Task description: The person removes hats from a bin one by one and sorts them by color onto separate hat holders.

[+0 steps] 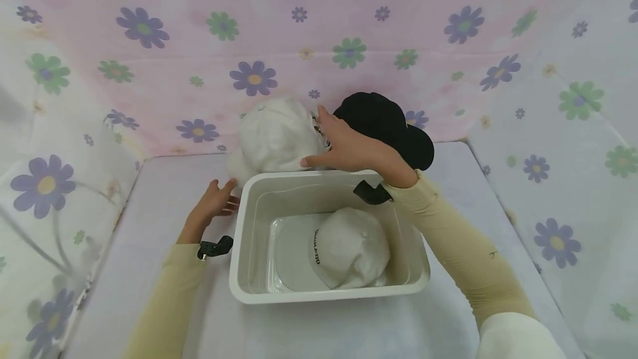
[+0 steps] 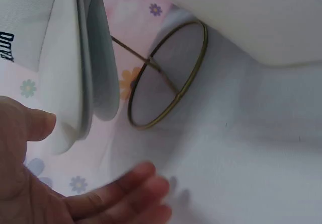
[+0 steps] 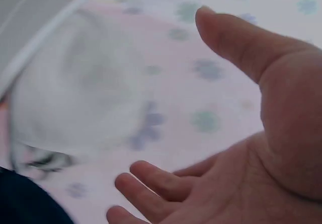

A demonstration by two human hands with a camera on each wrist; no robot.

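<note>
A white cap stands behind the bin, and its stacked brims in the left wrist view show more than one cap nested together. My left hand is at the bin's left side, fingers loosely extended below the brims, thumb close to them. Beside the right side of the white cap, my right hand has its thumb and fingers spread, and the right wrist view shows nothing in the palm. Another white cap with dark lettering lies inside the white bin, brim to the left.
A black cap stands at the back right, partly behind my right forearm. Under the stacked brims is a brass-coloured wire stand with a ring base. Flower-patterned cloth encloses the white-covered table at the back and sides.
</note>
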